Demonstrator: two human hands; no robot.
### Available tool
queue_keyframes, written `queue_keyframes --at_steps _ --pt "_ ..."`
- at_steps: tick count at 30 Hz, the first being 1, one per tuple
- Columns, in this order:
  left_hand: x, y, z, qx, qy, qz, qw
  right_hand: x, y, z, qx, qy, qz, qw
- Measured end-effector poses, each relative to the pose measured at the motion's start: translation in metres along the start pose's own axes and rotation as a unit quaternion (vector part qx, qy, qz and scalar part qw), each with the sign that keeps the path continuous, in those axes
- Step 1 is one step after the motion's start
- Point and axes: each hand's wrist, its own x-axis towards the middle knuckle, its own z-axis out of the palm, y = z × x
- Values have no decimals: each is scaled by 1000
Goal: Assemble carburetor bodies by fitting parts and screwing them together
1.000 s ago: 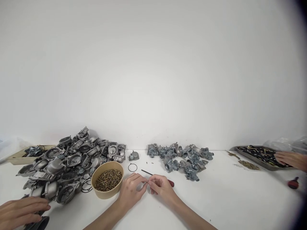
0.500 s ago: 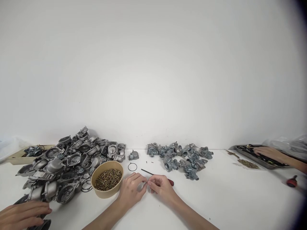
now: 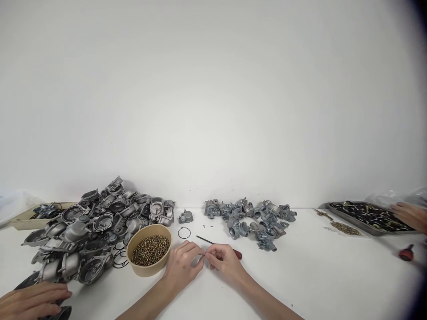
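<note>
My left hand (image 3: 184,262) and my right hand (image 3: 224,261) meet over the white table, thumbs and fingertips pinched together. Whatever sits between the fingertips is too small to name. Partly under my right hand lies a screwdriver, its dark shaft (image 3: 204,239) pointing to the upper left and its red handle (image 3: 238,254) showing at the right. Beside my left hand stands a tan bowl (image 3: 149,270) filled with small brass-coloured screws (image 3: 151,250). A thin black ring gasket (image 3: 184,232) and one grey metal bowl-shaped part (image 3: 186,216) lie just beyond my hands.
Grey metal carburetor parts (image 3: 103,222) are heaped at left, by a cream tray (image 3: 20,221). Carburetor bodies (image 3: 247,220) lie beyond my right hand. At right are a dark tray (image 3: 367,218), brass pieces (image 3: 346,229) and a red-handled tool (image 3: 406,253). Other people's hands (image 3: 36,300) (image 3: 410,215) show at both sides.
My two hands stay pinched in nearly the same place. At far right, another person's hand has drawn back rightward from the dark tray, uncovering its contents.
</note>
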Motion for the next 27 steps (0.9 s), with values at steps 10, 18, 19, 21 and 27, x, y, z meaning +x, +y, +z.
queue_keyframes --at_steps 10,18,19,21,27 --pt "0 -1 0 0 -1 -2 1000 -2 -3 1 2 2 2 1000" --pt "-3 -1 2 15 -22 -10 1000 -1 -3 1 -1 8 10 1000" --pt "-3 -1 3 17 -25 -10 999 -1 -3 1 -2 10 11 1000" --pt "0 0 1 22 -32 -7 999 0 -2 0 -6 15 14 1000" --pt "37 16 -87 149 -225 -122 955 0 0 -3 -35 29 48 998"
